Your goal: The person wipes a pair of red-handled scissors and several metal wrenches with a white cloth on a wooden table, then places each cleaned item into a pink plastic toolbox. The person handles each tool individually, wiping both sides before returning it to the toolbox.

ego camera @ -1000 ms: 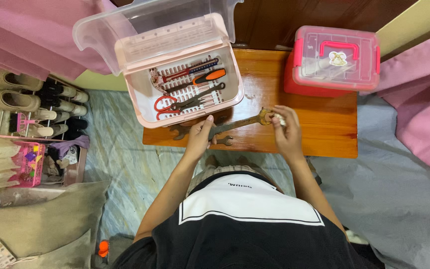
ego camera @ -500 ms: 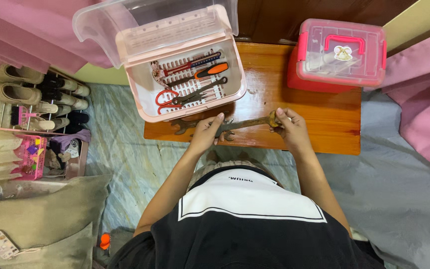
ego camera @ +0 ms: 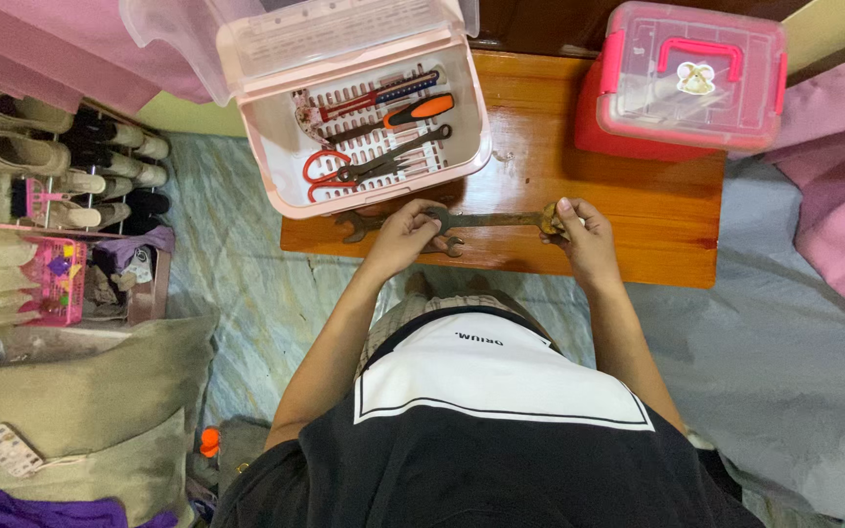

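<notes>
Gripping a rusty wrench (ego camera: pixel 491 219) at both ends, the left hand (ego camera: pixel 405 238) and right hand (ego camera: pixel 584 240) close around it just above a glossy wooden tabletop (ego camera: pixel 638 210). Grey floor covering (ego camera: pixel 794 332) and pink curtains (ego camera: pixel 843 196) surround it.

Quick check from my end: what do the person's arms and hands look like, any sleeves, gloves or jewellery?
Both arms are bare from the shoulders down; no sleeves reach them. The left hand and right hand wear no gloves, and no rings, watch or bracelet show. The black top has a white panel with a thin outline.
</notes>
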